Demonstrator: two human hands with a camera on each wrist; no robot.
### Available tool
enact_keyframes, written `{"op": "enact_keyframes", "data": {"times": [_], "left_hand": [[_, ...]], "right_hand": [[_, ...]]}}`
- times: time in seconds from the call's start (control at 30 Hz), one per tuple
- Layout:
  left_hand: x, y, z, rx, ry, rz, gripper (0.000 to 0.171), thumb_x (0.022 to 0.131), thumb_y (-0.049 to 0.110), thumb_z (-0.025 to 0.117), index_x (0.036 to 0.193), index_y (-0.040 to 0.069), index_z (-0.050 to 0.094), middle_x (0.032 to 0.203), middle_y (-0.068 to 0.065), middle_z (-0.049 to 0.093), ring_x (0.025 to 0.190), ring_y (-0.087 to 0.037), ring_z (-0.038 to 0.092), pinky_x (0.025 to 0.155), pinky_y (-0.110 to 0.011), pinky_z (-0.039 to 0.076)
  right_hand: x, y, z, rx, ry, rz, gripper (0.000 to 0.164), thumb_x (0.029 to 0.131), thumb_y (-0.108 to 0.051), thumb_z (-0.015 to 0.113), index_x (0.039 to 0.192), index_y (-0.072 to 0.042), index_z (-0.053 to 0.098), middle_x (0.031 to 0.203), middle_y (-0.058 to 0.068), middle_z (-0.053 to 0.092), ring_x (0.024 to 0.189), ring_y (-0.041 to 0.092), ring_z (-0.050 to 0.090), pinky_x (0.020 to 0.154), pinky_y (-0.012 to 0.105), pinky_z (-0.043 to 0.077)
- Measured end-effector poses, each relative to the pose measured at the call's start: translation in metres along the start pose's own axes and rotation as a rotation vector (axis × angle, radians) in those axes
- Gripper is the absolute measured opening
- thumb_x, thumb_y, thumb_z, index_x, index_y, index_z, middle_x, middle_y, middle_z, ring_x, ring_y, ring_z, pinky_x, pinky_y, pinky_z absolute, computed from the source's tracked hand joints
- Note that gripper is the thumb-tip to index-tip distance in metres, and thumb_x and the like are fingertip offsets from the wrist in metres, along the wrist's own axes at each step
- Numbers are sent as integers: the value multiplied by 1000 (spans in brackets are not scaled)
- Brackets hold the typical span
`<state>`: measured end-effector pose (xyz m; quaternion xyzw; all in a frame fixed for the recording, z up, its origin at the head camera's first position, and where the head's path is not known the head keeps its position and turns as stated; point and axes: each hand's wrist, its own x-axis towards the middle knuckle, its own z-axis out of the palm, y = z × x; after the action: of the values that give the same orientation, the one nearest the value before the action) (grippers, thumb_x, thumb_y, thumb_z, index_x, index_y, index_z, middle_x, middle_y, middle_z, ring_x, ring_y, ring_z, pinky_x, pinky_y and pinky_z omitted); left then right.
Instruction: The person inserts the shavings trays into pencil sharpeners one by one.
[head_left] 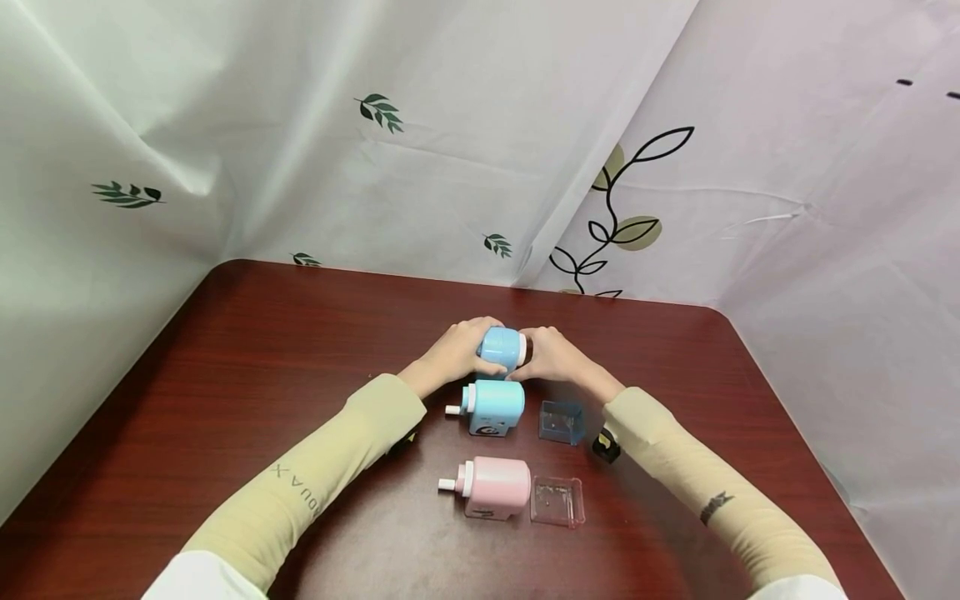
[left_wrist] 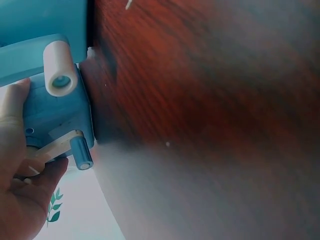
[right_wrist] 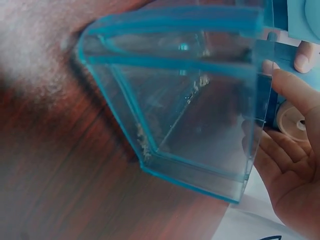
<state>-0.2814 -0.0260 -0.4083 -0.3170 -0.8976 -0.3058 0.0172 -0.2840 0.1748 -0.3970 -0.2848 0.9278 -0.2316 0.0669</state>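
At the far end of the row, my left hand grips the body of a darker blue crank pencil sharpener, fingers over its top and thumb on the near side. My right hand holds the same sharpener around its white front ring, thumb low and fingers high. Its crank shows by the left fingers in the left wrist view. Just nearer stands a light blue pencil sharpener, white crank knob leftward. Nearest is a pink pencil sharpener, turned the same way.
Right of the light blue sharpener sits a clear blue shavings drawer, with specks inside. A clear pink drawer lies beside the pink sharpener. The dark red wooden table meets white leaf-patterned sheeting at its back.
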Motion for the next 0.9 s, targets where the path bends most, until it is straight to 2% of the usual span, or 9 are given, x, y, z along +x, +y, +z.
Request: {"op": "enact_keyframes", "data": {"times": [0.37, 0.67, 0.9], "left_hand": [[1, 2, -2, -9, -15, -6, 64, 71, 38, 76, 120, 6, 50, 110, -8, 58, 88, -18, 53, 77, -36, 47], [-1, 4, -4, -10, -33, -7, 64, 72, 37, 74, 122, 6, 48, 111, -9, 57, 90, -19, 53, 78, -35, 47], [-2, 5, -7, 17, -54, -8, 70, 73, 41, 73, 126, 5, 45, 116, -10, 55, 93, -19, 53, 79, -36, 47]], "right_hand": [[-2, 2, 1, 18, 3, 8, 54, 64, -33, 80, 108, -7, 60, 93, 3, 65, 77, 9, 58, 67, 27, 49], [-2, 2, 1, 0, 8, -4, 53, 64, -36, 80, 105, -8, 60, 91, 1, 64, 76, 9, 57, 67, 27, 49], [-5, 3, 0, 21, 16, 1, 54, 64, -35, 80, 107, -9, 61, 93, 0, 66, 79, 7, 58, 69, 27, 49]]}}
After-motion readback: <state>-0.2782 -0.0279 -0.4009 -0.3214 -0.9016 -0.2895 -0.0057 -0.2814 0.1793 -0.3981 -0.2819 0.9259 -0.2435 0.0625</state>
